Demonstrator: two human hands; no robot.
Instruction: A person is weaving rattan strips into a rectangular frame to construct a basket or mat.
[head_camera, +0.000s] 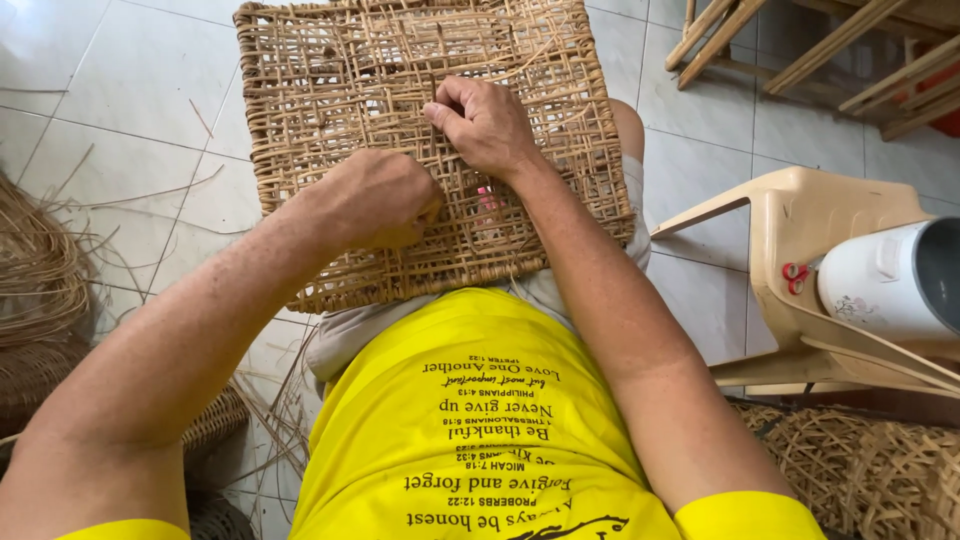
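A square woven rattan panel lies across my lap, its open lattice facing up. My left hand is fisted on the panel's near middle, fingers curled into the weave, seemingly pinching a strand. My right hand rests just beyond it on the panel's centre, fingers bent and pinching a thin rattan strand at the surface. Something small and pink shows through the weave between the hands. I wear a yellow shirt.
Loose rattan strips and a coiled bundle lie on the white tiled floor at left, above woven baskets. A beige plastic chair holding a white pot stands at right, with woven rattan pieces below and wooden frames behind.
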